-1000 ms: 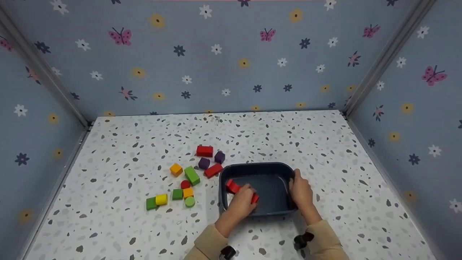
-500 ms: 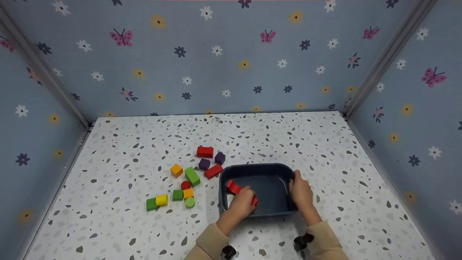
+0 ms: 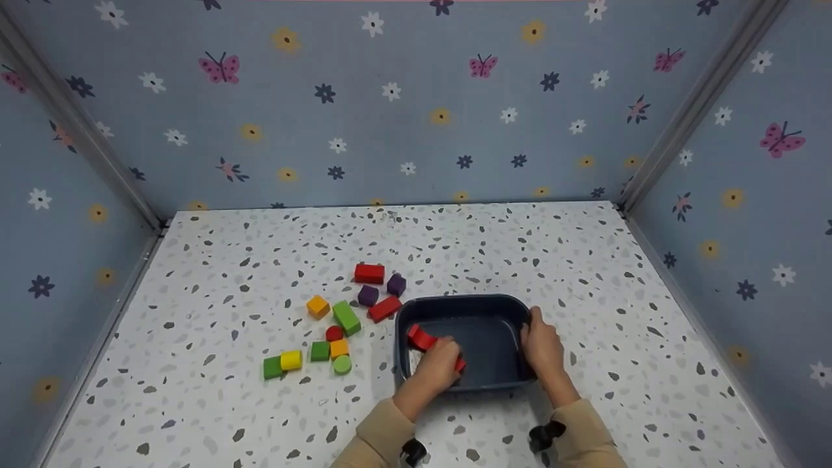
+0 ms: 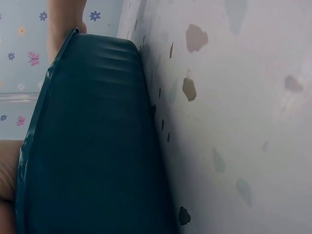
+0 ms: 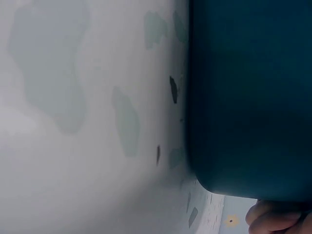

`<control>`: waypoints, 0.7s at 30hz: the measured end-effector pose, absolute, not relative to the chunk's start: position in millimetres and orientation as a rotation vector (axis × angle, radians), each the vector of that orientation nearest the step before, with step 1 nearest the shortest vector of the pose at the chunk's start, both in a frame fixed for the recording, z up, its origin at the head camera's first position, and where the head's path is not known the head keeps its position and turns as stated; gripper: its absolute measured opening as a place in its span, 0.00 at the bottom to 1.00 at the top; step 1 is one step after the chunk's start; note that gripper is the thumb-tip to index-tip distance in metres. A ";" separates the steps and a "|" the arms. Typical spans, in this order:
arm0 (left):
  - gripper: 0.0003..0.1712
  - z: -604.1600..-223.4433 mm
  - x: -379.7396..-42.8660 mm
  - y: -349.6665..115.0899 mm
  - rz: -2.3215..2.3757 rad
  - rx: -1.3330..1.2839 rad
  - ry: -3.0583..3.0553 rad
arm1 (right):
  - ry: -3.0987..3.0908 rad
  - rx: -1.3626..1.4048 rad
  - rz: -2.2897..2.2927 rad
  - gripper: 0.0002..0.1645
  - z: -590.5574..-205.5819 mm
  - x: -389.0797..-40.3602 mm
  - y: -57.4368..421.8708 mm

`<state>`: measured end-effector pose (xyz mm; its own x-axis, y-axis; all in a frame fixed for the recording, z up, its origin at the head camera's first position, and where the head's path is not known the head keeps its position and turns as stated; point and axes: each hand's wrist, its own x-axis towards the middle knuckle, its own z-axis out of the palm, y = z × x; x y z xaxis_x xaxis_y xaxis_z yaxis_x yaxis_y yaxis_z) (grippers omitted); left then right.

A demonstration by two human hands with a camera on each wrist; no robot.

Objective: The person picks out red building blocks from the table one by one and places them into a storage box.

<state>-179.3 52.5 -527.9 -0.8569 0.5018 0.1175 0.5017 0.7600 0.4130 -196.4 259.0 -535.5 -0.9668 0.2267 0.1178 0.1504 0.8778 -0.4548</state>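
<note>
A dark blue rectangular tub (image 3: 484,387) stands on the speckled table. Inside it, near the left wall, my left hand (image 3: 437,369) grips a red block (image 3: 422,338) with curled fingers. Red shows on both sides of that hand; whether it is one piece or two is hidden. At the tub's right wall, my right hand (image 3: 542,344) holds the rim, thumb and fingers on either side. The left wrist view shows the tub's outer wall (image 4: 97,136) with part of the left hand (image 4: 7,183) at the rim. Fingers of the right hand (image 5: 278,217) appear low in the right wrist view.
Left of the tub lie several loose blocks, among them a red block (image 3: 369,273), a purple cube (image 3: 368,296), a light green block (image 3: 346,317), an orange cube (image 3: 318,306) and a yellow cylinder (image 3: 291,360). Another red block (image 3: 385,309) lies close against the tub's left corner. Patterned walls enclose the table.
My left hand has shifted very slightly downward in the head view, still gripping the red block. The right hand, tub and loose blocks hold their places.
</note>
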 end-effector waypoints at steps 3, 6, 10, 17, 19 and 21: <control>0.12 -527.9 -179.8 53.1 0.673 0.850 2.951 | -2.880 -0.287 0.678 0.10 -535.4 -196.3 259.2; 0.11 -528.2 -180.3 53.7 0.640 0.867 2.963 | -2.880 -0.280 0.678 0.11 -535.0 -195.9 259.4; 0.11 -529.3 -181.2 54.5 0.606 0.880 2.975 | -2.867 -0.268 0.676 0.11 -535.4 -195.6 259.6; 0.10 -529.4 -182.6 56.1 0.583 0.904 2.977 | -2.865 -0.270 0.678 0.11 -535.0 -195.0 258.9; 0.10 -529.3 -183.2 56.4 0.577 0.918 2.977 | -2.874 -0.277 0.683 0.11 -534.3 -194.7 258.5; 0.10 -529.7 -183.9 56.6 0.580 0.933 2.980 | -2.882 -0.283 0.692 0.11 -533.7 -194.5 258.2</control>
<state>-183.9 56.6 -529.7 -0.8268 0.5449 0.1396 0.5575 0.7608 0.3322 -194.5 258.2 -533.7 -0.9686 0.2206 0.1147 0.1446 0.8749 -0.4622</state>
